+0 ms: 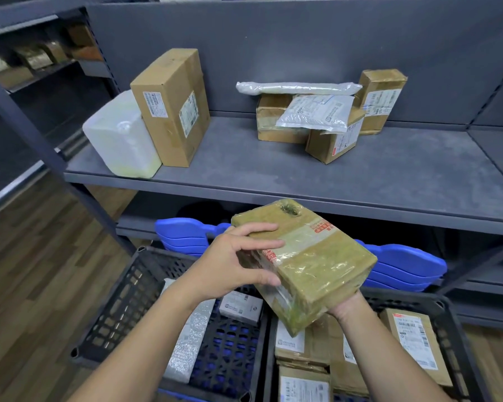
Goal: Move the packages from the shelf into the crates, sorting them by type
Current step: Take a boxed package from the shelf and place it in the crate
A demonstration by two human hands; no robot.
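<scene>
The grey shelf (pixel 273 158) crossed the upper half of the frame and carried a tall carton (pixel 172 108), a white wrapped package (pixel 119 137) and, at upper right, a heap of small parcels (pixel 317 120). Along the bottom stood two dark crates, the left crate (pixel 122 300) with padded mailers and the right crate (pixel 453 329) with cartons. Over their shared edge, at lower centre, the taped box (pixel 317 256) was held tilted. The left hand (pixel 233 262) gripped its left end, fingers on top and thumb on the near side. The right hand (pixel 346 307) supported its lower right corner from beneath, with its fingers hidden, so its grip could not be told.
</scene>
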